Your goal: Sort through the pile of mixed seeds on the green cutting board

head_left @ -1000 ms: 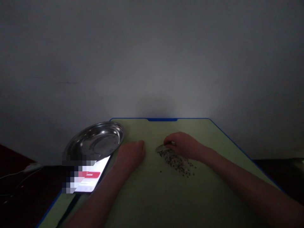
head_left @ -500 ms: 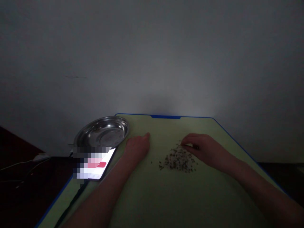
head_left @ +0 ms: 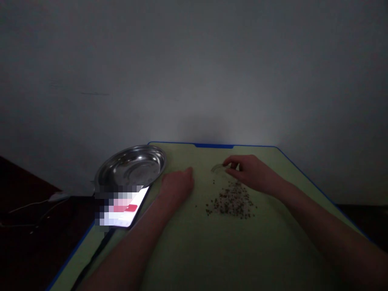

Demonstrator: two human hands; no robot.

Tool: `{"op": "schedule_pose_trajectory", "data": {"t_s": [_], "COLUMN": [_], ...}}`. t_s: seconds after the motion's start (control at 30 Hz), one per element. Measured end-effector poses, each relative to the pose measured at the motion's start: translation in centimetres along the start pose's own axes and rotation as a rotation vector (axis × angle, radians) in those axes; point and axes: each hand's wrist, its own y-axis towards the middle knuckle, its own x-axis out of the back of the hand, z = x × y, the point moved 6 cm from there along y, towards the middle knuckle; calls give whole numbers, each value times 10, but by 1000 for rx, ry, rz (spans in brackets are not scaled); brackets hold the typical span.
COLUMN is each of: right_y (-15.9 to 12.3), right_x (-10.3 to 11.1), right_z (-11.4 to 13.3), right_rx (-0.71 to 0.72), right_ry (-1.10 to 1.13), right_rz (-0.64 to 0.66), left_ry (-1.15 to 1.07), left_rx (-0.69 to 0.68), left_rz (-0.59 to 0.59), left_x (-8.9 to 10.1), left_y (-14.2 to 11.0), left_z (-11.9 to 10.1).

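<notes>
Many small grains [head_left: 233, 203] are lying near the right hand [head_left: 251, 171], whose fingers are pinching a thin curved utensil [head_left: 217, 166]; whether the left hand [head_left: 177, 184] is gripping anything cannot be told.

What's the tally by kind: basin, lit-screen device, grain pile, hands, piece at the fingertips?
Metal basin: 1
Lit-screen device: 1
Grain pile: 1 (counted as one heap)
Left hand and right hand: 2
Thin curved piece: 1
Total: 6
</notes>
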Motion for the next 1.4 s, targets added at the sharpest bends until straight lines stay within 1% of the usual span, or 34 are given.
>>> {"op": "schedule_pose_trajectory", "data": {"t_s": [0.1, 0.23, 0.33, 0.4, 0.5, 0.6, 0.67, 0.7, 0.77, 0.87, 0.93, 1.0, 1.07, 1.2, 1.3, 1.4], "right_y": [18, 26, 21, 12, -6, -19, -20, -18, -12, -1, 4, 5, 2, -14, -30, -44], "right_x": [-5, -16, -26, -31, -31, -18, -2, 7, 18, 18, 12, 5, 0, -7, -9, -5], "right_z": [-6, 1, 11, 15, 12, -1, -18, -28, -47, -66, -71, -70, -67, -54, -43, -38], "right_rx": [21, 76, 126, 158, 190, 175, 114, 60, -10, -61, -72, -72, -64, -27, 12, 30], "right_ry": [-58, -115, -131, -134, -135, -139, -142, -139, -154, -175, -190, -204, -214, -216, -197, -166], "right_rz": [-3, 11, 36, 64, 108, 115, 59, 1, -68, -100, -99, -89, -72, -26, 11, 30], "left_ry": [-11, -39, -40, -31, -22, -16, -13, -12, -8, -14, -19, -9, 14, 35, 40, 41], "left_rx": [-7, -10, 16, 37, 37, 23, 12, 4, -13, -20, 21, 51, 53, 46, 42, 38], "left_rz": [2, 0, -8, -11, 17, 49, 49, 47, 38, 14, 9, 26, 63, 133, 166, 192], "left_x": [-1, 4, 11, 15, 20, 20, 18, 17, 14, 13, 16, 18, 18, 14, 14, 15], "left_y": [1, -2, -5, -7, -10, -10, -9, -8, -7, -7, -9, -10, -9, -1, 8, 15], "left_z": [1, 3, 3, 2, -3, -6, -7, -7, -7, -4, 1, 4, 5, 4, 3, 1]}}
